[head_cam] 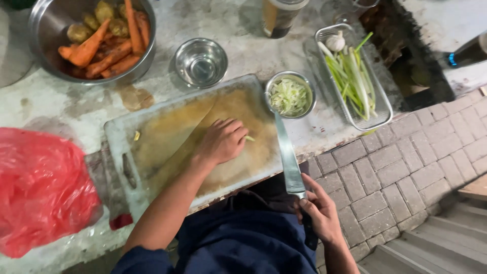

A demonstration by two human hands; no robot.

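Steel catches the light along the long knife (287, 152), which the right hand (320, 213) grips by its dark handle at the near edge of the worktop (61, 101), fingers wrapped tight around it; the blade reaches forward over the right end of the stained plastic cutting board (167, 132) with its tip close to the small metal bowl of sliced greens (289, 95). It looks stiff, fairly heavy and sharp, and probably slick from wet vegetables, so the handle is the only sensible place to hold it. The left hand (221, 141) lies palm down on the board, fingers curled together over a small pale green scrap (249, 138); that piece seems light, soft and easily crushed, best pinched gently at its end. A wire basket (381, 104) of green onion stalks and garlic stands to the right; a big bowl of carrots and potatoes (94, 35) sits far left; a red plastic bag (40, 187) slumps nearby.
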